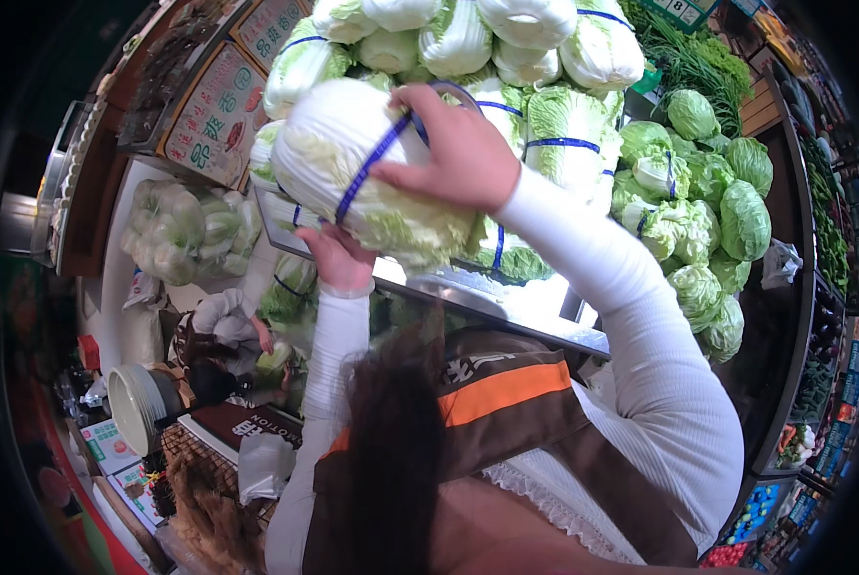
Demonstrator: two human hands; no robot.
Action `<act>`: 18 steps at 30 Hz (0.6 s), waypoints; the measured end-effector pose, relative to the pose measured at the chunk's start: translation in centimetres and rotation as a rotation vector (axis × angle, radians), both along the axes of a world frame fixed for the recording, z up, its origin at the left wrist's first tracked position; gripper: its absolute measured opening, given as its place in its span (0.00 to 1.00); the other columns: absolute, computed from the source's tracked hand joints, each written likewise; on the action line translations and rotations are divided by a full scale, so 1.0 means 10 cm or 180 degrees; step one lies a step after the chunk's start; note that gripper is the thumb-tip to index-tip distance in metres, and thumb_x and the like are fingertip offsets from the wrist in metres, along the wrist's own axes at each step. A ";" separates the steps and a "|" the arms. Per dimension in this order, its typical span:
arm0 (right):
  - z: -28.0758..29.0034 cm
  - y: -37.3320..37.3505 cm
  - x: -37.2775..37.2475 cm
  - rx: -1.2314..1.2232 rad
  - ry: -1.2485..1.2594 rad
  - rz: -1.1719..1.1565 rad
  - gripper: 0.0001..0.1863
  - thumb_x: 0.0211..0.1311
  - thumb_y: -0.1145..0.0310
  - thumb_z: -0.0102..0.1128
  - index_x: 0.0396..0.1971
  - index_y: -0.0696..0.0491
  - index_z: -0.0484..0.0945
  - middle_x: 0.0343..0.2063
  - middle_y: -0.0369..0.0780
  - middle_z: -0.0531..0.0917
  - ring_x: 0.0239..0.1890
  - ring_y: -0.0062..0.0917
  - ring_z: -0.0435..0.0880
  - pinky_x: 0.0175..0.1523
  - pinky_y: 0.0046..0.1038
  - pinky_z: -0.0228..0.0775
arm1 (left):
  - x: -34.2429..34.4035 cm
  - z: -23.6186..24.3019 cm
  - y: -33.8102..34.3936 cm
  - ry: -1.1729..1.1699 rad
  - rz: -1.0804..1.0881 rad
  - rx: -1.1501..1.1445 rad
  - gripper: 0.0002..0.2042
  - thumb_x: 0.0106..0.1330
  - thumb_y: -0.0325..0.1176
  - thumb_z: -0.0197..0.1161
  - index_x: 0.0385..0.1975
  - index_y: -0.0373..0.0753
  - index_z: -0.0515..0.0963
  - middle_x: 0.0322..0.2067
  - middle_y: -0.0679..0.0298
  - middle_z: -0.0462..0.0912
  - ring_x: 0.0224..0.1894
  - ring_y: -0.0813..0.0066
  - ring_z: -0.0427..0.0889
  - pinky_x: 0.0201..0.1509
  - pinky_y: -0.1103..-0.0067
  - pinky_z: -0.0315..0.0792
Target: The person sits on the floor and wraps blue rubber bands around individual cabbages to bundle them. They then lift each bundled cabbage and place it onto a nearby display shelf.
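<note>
A large Chinese cabbage (338, 144) is held tilted over the front of the display, with a band of blue tape (372, 171) running across it. My left hand (336, 257) supports it from below, its fingers partly hidden beneath the leaves. Over the top right of the cabbage, my right hand (458, 153) is closed, its thumb against the leaves close to the tape. Behind its fingers shows part of a ring, apparently a tape roll (456, 92), from which the blue strip seems to run. The palm's grip on the ring is hidden.
Chinese cabbages (564, 144) with blue bands are stacked behind. Round cabbages (744, 218) lie to the right, beside a dark shelf edge. At left sits a bag of pale greens (188, 230); below it another person (223, 331) crouches near a white bucket (134, 410). A metal ledge (535, 297) runs before me.
</note>
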State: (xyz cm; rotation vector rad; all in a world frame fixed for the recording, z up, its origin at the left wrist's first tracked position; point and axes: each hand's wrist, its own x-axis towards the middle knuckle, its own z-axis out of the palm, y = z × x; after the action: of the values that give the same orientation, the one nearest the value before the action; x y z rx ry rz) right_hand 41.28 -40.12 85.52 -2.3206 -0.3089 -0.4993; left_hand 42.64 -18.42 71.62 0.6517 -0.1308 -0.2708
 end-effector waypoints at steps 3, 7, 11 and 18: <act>-0.49 -0.01 -0.55 0.0117 0.0137 -0.0185 0.47 0.45 0.51 0.75 0.64 0.57 0.63 0.45 0.46 0.82 0.44 0.42 0.83 0.50 0.38 0.75 | -0.45 -0.42 -0.07 0.0176 -0.0207 0.0402 0.54 0.50 0.74 0.59 0.71 0.42 0.53 0.68 0.62 0.63 0.68 0.62 0.64 0.72 0.62 0.59; -1.09 0.06 -0.94 0.0299 0.0904 -0.0172 0.46 0.47 0.58 0.74 0.64 0.59 0.61 0.46 0.46 0.81 0.47 0.42 0.82 0.53 0.37 0.73 | -0.96 -0.99 -0.09 0.1859 -0.0489 0.0127 0.45 0.62 0.69 0.53 0.72 0.44 0.53 0.67 0.58 0.63 0.66 0.57 0.66 0.70 0.60 0.62; -1.41 -0.08 -1.01 0.0227 0.1031 0.0004 0.43 0.47 0.56 0.71 0.61 0.60 0.63 0.46 0.46 0.82 0.47 0.43 0.81 0.53 0.38 0.73 | -1.21 -1.25 -0.24 0.2090 -0.0607 -0.0698 0.43 0.63 0.67 0.55 0.71 0.44 0.56 0.66 0.57 0.65 0.65 0.56 0.67 0.69 0.55 0.61; -1.84 -0.60 -0.88 -0.0221 0.2290 -0.0248 0.44 0.46 0.40 0.69 0.57 0.53 0.67 0.41 0.51 0.83 0.45 0.45 0.83 0.51 0.40 0.74 | -1.25 -1.57 -0.44 0.2470 -0.1780 0.0610 0.43 0.65 0.70 0.45 0.70 0.42 0.54 0.67 0.58 0.64 0.66 0.57 0.66 0.66 0.54 0.65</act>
State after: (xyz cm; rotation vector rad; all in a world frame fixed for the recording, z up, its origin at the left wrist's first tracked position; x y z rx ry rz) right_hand 32.45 -46.09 67.13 -2.4110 0.1143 0.3275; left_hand 30.09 -22.81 55.89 0.6498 0.4723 -1.0637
